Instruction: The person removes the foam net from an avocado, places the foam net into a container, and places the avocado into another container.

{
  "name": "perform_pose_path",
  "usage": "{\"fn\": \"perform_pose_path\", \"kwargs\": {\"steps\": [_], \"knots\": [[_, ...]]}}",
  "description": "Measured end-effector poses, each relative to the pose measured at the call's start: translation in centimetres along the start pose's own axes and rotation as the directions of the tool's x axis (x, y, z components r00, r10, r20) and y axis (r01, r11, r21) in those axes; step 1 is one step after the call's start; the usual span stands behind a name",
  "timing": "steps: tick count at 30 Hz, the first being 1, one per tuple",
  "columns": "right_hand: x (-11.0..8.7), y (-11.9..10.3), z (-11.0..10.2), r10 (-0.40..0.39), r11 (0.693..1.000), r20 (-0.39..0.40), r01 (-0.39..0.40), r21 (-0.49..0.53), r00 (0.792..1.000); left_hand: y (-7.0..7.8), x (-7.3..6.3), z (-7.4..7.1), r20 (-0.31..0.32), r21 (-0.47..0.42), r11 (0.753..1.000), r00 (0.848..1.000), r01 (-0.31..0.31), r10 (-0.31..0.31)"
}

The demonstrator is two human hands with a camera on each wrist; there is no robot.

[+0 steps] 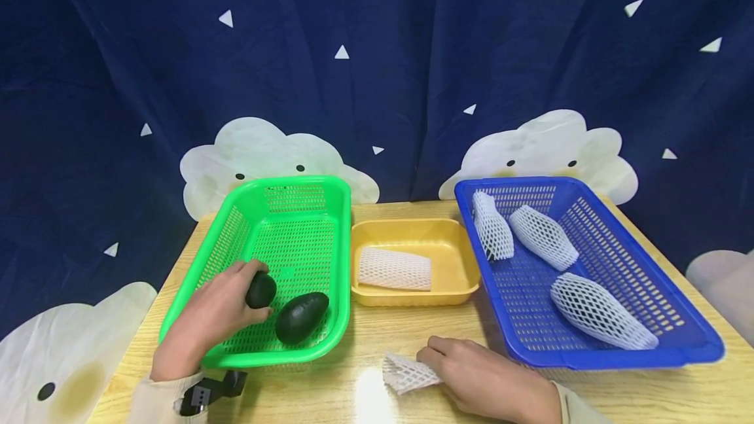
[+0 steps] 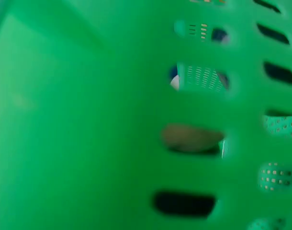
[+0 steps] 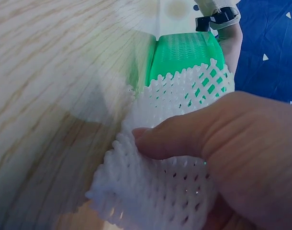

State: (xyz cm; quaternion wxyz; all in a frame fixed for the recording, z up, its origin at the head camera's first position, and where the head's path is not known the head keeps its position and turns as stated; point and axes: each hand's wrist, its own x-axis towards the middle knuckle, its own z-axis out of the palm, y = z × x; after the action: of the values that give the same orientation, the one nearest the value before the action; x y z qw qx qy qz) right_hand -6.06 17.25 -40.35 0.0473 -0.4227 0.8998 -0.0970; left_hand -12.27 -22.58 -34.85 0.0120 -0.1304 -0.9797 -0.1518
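Inside the green basket (image 1: 344,267), my left hand (image 1: 219,306) grips a dark avocado (image 1: 262,290), thumb on its near side and fingers over the far side. Another dark avocado (image 1: 302,318) lies on the basket floor just right of that hand. My right hand (image 1: 480,375) pinches a white foam net sleeve (image 1: 408,373) above the table's front part. In the right wrist view the thumb presses on the foam net (image 3: 158,184), whose open end points toward the green basket. The left wrist view is filled by the green basket wall (image 2: 88,120), so the grip is hidden there.
A yellow tray (image 1: 415,298) with one flat foam net sleeve (image 1: 394,269) stands between the baskets. At the right, a blue basket (image 1: 506,319) holds three net-wrapped items, including a netted one (image 1: 601,309) nearest the front. A dark blue curtain (image 1: 383,84) hangs behind the table.
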Motion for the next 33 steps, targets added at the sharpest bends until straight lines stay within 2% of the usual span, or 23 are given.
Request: {"fn": "perform_pose_path", "kwargs": {"steps": [5, 12, 16, 19, 24, 33], "knots": [[0.0, 0.0, 0.0, 0.007, 1.0, 0.006, -0.007, 0.006, 1.0, -0.4, 0.1, 0.1, 0.086, -0.025, 1.0, 0.996, 0.012, -0.01], [-0.1, 0.0, 0.0, 0.008, 1.0, 0.007, -0.008, 0.009, 1.0, -0.8, 0.2, 0.3, 0.116, -0.043, 0.999, 0.993, 0.029, -0.024], [-0.1, 0.0, 0.0, 0.008, 1.0, 0.011, -0.008, 0.009, 1.0, -1.0, 0.3, 0.4, 0.15, -0.061, 0.998, 0.989, 0.018, -0.008], [0.0, 0.0, 0.0, 0.009, 1.0, 0.012, -0.009, 0.011, 1.0, -1.2, 0.2, 0.5, 0.197, -0.084, 0.996, 0.98, 0.017, 0.0], [0.0, 0.0, 0.0, 0.006, 1.0, 0.008, -0.006, 0.014, 1.0, -1.3, -0.1, 0.6, 0.278, -0.111, 0.992, 0.96, 0.059, -0.026], [0.0, 0.1, 0.1, -0.014, 1.0, -0.017, 0.014, -0.007, 1.0, -1.5, -0.1, 0.7, 0.301, -0.118, 0.989, 0.953, 0.084, -0.045]]}}
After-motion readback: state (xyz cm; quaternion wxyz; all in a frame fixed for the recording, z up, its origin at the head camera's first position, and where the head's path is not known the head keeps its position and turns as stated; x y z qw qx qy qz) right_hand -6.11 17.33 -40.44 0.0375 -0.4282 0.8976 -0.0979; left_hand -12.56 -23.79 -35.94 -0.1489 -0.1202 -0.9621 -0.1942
